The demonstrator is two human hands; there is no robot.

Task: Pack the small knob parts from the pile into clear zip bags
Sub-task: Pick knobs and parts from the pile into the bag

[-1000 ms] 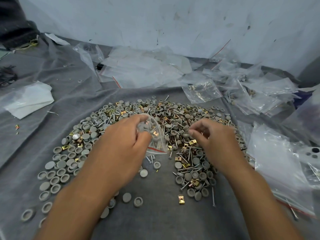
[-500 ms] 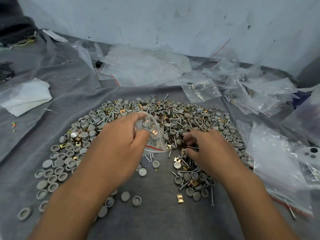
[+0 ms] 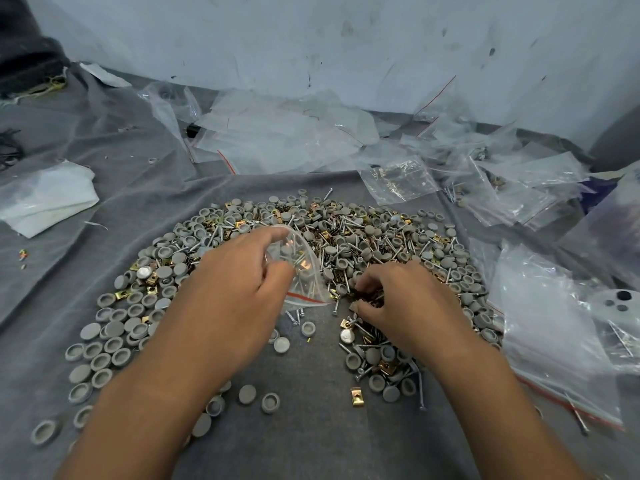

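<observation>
A wide pile [image 3: 374, 237] of grey round knob caps, screws and brass clips lies spread on the grey cloth. My left hand [image 3: 239, 289] pinches a small clear zip bag [image 3: 304, 275] with a red stripe, held above the pile's middle; a few parts show inside it. My right hand [image 3: 401, 303] is down in the pile just right of the bag, its fingers curled round small brass parts and screws.
Empty clear zip bags [image 3: 277, 136] lie heaped at the back by the white wall. Filled bags [image 3: 512, 188] crowd the back right, and a large plastic bag [image 3: 554, 327] sits at the right. Folded white plastic [image 3: 45, 199] lies far left. Loose caps [image 3: 270, 401] dot the near cloth.
My right hand dropped from above the pile down into it and moved toward the bag, closing its fingers on parts. My left hand kept the bag in about the same spot.
</observation>
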